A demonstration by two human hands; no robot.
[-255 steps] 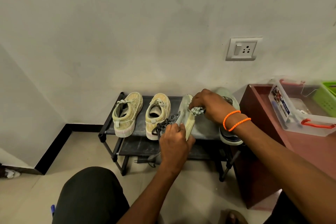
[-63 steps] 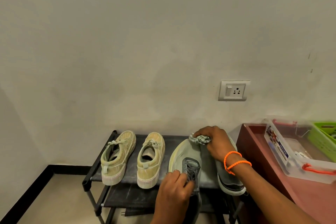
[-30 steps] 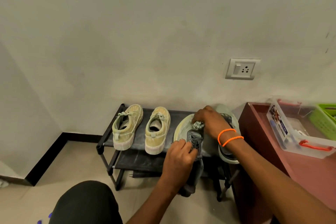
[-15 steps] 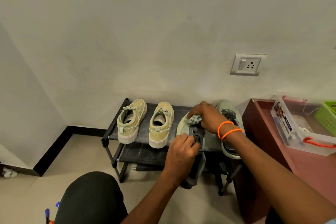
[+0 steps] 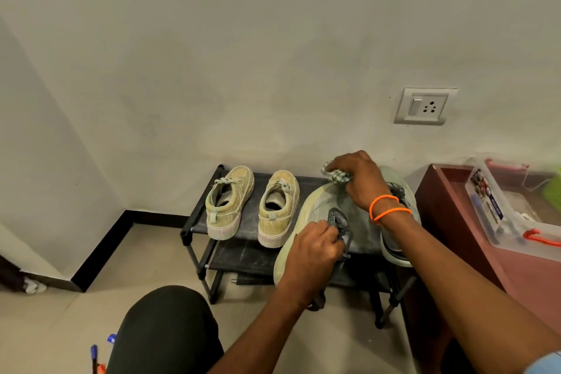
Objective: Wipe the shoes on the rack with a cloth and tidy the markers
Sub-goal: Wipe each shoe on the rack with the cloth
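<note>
- The black shoe rack (image 5: 194, 229) stands against the wall, two tan sneakers (image 5: 230, 202) on its top shelf at the 9 o'clock side.
- A pale green sneaker (image 5: 315, 206) is tilted at the rack's front edge, toe at 12 o'clock.
- The left hand (image 5: 314, 252) grips the sneaker's laced part, fingers curled.
- The right hand (image 5: 358, 177) clutches a bunched cloth (image 5: 337, 175) against the toe.
- Markers (image 5: 94, 355) lie on the floor at 7 o'clock.
</note>
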